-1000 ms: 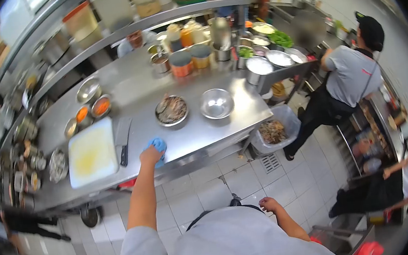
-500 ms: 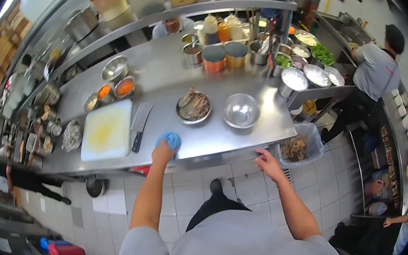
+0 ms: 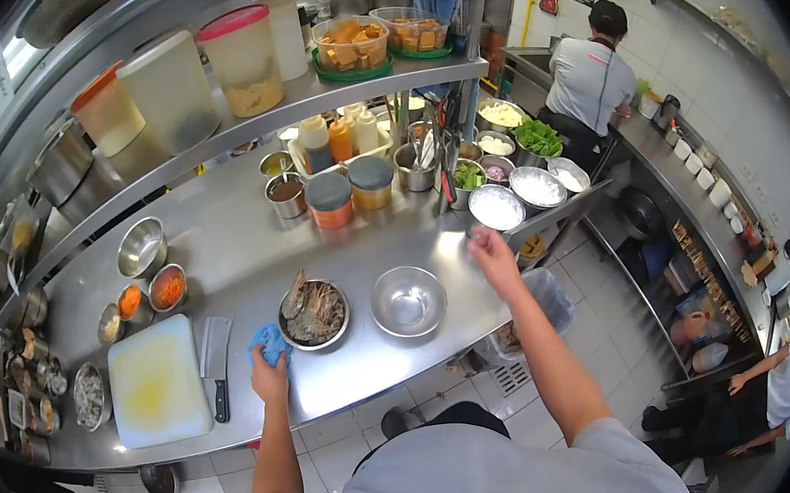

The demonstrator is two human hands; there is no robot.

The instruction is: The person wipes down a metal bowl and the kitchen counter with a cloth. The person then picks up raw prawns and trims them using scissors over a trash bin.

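Bunched under the closed fingers of the left hand (image 3: 268,379), a blue cloth (image 3: 270,342) lies on the steel counter (image 3: 365,373), just beside a bowl of shrimp (image 3: 316,314). Over the counter's right side hangs the right hand (image 3: 494,260), its fingers loosely curled; whether they hold anything, I cannot tell.

Tight room around the cloth seems the main hazard: 1 careless swipe rightward could bump the shrimp bowl and slop its contents. A wide swipe leftward could strike the cleaver (image 3: 217,347), turning its blade toward the fingers or tipping it off, since its black handle points at the near edge. Beside the cleaver, the cutting board (image 3: 158,377) could get nudged too.

Farther right, another metal bowl (image 3: 408,301) looks light enough to skid if knocked. Beyond the right hand, 3 pale-topped containers (image 3: 538,187) could be jostled by a long reach.
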